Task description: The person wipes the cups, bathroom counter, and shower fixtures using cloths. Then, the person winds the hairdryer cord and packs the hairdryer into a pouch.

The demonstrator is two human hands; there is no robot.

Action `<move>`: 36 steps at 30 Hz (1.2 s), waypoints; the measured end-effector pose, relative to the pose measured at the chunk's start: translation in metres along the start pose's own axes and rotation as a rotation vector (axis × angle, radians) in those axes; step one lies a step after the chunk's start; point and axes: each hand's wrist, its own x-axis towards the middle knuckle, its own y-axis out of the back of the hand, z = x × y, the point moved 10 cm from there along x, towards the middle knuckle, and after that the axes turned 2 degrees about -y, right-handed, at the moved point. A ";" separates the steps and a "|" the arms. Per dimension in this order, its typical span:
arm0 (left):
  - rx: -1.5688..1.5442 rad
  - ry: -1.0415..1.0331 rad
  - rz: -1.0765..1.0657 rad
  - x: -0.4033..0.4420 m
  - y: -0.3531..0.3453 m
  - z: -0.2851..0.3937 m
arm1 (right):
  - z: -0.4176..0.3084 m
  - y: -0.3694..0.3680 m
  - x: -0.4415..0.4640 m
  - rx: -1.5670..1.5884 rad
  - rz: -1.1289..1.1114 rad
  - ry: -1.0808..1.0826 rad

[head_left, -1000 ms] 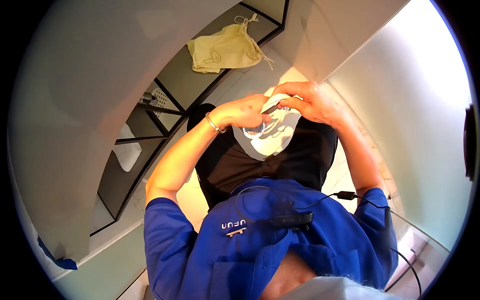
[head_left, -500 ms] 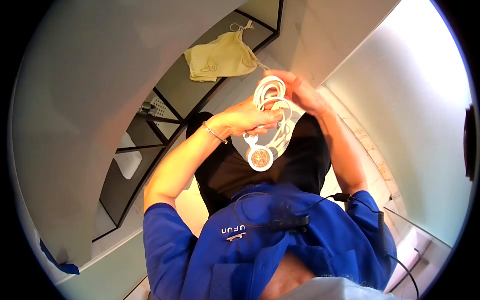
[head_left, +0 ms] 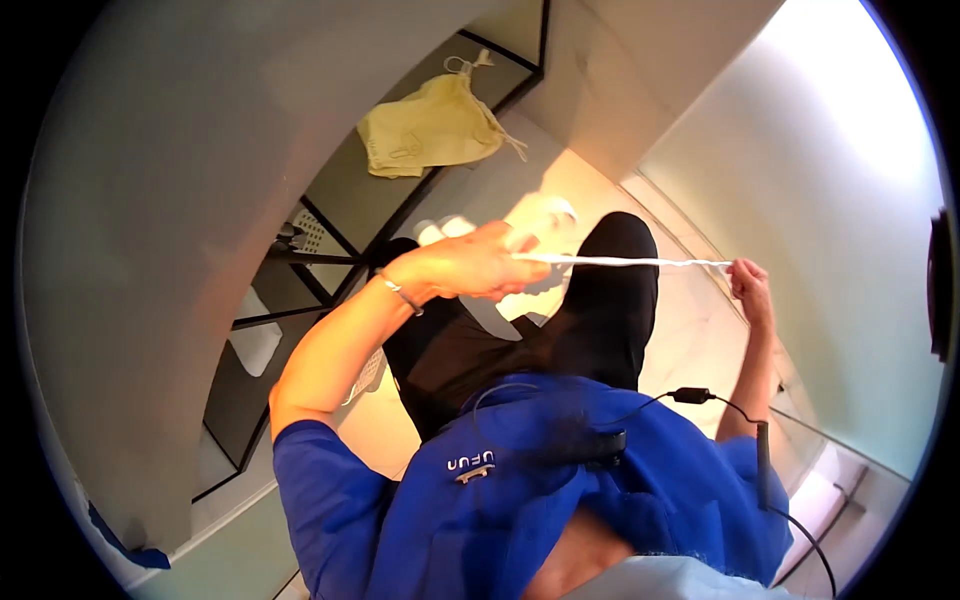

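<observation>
A white cord [head_left: 640, 261] is stretched nearly level between my two hands. My left hand [head_left: 470, 262], with a bracelet at its wrist, is closed on one end of it, above my left thigh. At the far end, to the right of my right knee, my right hand [head_left: 750, 290] is closed in a fist around the cord. Blurred white parts [head_left: 440, 229] show just beyond my left hand; their shape cannot be made out.
A pale yellow drawstring bag [head_left: 430, 128] lies on a black-framed shelf [head_left: 345, 200] at the upper left. Lower in that shelf are a metal object and a white item [head_left: 255, 335]. A frosted panel [head_left: 820, 230] stands to the right. A black cable [head_left: 735, 400] crosses my blue shirt.
My right hand has moved far right and the coiled cord is now drawn out straight. My left hand has shifted slightly left and down; the round end below it no longer shows.
</observation>
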 end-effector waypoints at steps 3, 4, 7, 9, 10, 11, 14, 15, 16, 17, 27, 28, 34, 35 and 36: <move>0.268 0.070 -0.232 0.022 -0.020 -0.015 | 0.073 -0.008 0.007 -0.054 0.024 -0.129; 0.301 0.021 -0.162 0.022 -0.011 -0.012 | 0.084 -0.018 0.010 -0.036 -0.017 -0.154; 0.223 0.059 -0.054 0.015 0.012 -0.021 | 0.078 -0.044 0.011 -0.172 -0.066 -0.130; 0.137 0.076 -0.042 0.014 0.025 -0.024 | 0.080 -0.063 0.018 -0.262 -0.144 -0.178; 0.079 0.059 -0.045 0.014 0.027 -0.021 | 0.083 -0.076 0.021 -0.339 -0.208 -0.178; 0.081 0.023 -0.050 0.014 0.023 -0.014 | 0.065 -0.086 0.022 -0.639 -0.211 -0.057; 0.161 0.034 -0.031 0.020 0.017 -0.012 | -0.060 -0.116 0.012 -0.724 0.090 0.402; 0.188 0.032 -0.057 0.022 0.014 -0.010 | -0.101 -0.141 0.000 -0.445 -0.051 0.362; 0.220 0.031 -0.083 0.023 0.012 -0.009 | -0.132 -0.172 -0.015 -0.163 -0.188 0.313; 0.171 0.017 -0.056 0.025 0.014 -0.009 | -0.153 -0.208 -0.034 -0.228 -0.269 0.521; 0.779 -0.206 0.090 0.038 0.042 -0.022 | -0.214 -0.232 -0.046 -0.222 -0.727 0.406; 0.902 -0.189 0.043 0.052 0.033 -0.035 | -0.240 -0.242 -0.050 -0.412 -0.713 0.543; 1.074 -0.314 0.194 0.055 -0.008 0.007 | -0.192 -0.330 0.062 -0.046 -0.587 0.482; 0.941 -0.189 0.370 0.060 0.029 0.005 | -0.141 -0.342 0.089 -0.015 -0.593 0.387; 0.798 -0.066 0.540 0.059 0.065 -0.001 | -0.119 -0.357 0.069 -0.479 -0.621 0.842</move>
